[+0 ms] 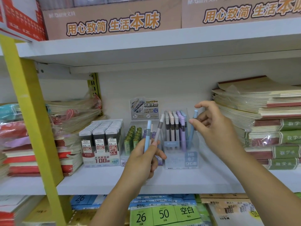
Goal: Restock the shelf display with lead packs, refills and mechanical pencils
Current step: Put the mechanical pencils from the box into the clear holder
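Right hand [211, 126] pinches blue mech. pencil [193, 128] w/ tip in clear display box [180, 154]; left hand [143, 159] grips spare pencils [152, 132]. Light, stiff, slick; hold mid-barrel.

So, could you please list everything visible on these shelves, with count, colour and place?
lead pack box: one, white-red, middle shelf left.
green refill box: one, clear, centre.
pencil display box: one, clear, pastel pencils inside.
blue pencil: one, tilted, tip in display box.
held pencils: about three, blue, grey, pale.
notebook stacks: several, red, green, both sides.
cardboard boxes: two, brown, top shelf.
left hand: holds the held pencils.
right hand: pinches blue pencil.
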